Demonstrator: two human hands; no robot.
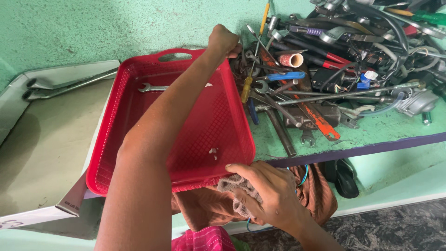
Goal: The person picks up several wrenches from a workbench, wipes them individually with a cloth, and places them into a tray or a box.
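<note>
Fingers of left hand (pixel 224 42) clenched at edge of tool pile (pixel 325 69), seemingly gripping something, unclear what; right hand (pixel 267 190) pinching red tray (pixel 139 116) rim with rag (pixel 234 193), steadying it; wrench (pixel 151 87) inside.

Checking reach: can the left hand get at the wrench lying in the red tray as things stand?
Probably yes. The wrench lies bare in the red tray, nothing over it, and the left hand is at the tray's far rim, but closed among the tool pile.

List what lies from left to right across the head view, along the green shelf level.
Long metal tool on the pale board, red tray with a wrench inside, left hand at the tray's far edge, yellow-handled screwdriver, orange-painted bar, grey metal part.
</note>
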